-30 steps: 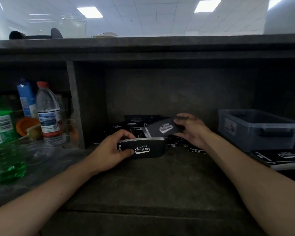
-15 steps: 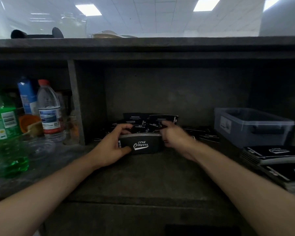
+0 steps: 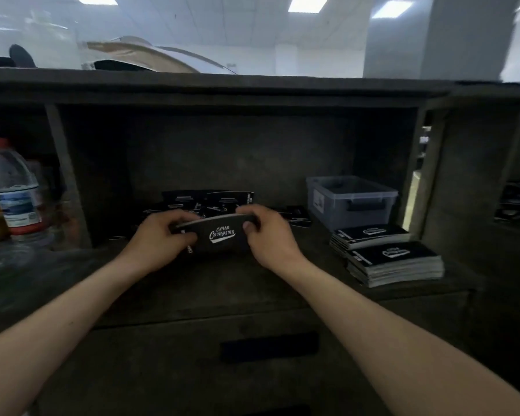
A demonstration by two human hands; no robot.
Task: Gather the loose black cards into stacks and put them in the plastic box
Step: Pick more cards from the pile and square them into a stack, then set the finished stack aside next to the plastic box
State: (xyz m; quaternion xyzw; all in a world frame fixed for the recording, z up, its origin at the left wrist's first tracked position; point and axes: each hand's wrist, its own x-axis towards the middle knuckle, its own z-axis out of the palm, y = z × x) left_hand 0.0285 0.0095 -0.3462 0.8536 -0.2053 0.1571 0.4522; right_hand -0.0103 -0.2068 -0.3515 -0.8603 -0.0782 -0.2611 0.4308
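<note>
Black card stack (image 3: 219,235) held in left hand (image 3: 159,241); right hand (image 3: 267,238) now clamps its other end

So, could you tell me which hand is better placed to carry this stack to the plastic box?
Probably the right hand: it grips the stack, and the plastic box sits to the right, nearer it.

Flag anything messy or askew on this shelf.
Loose black cards lie jumbled at odd angles behind the held stack, which bows between the left hand and right hand. Two neat stacks sit outside the plastic box.
</note>
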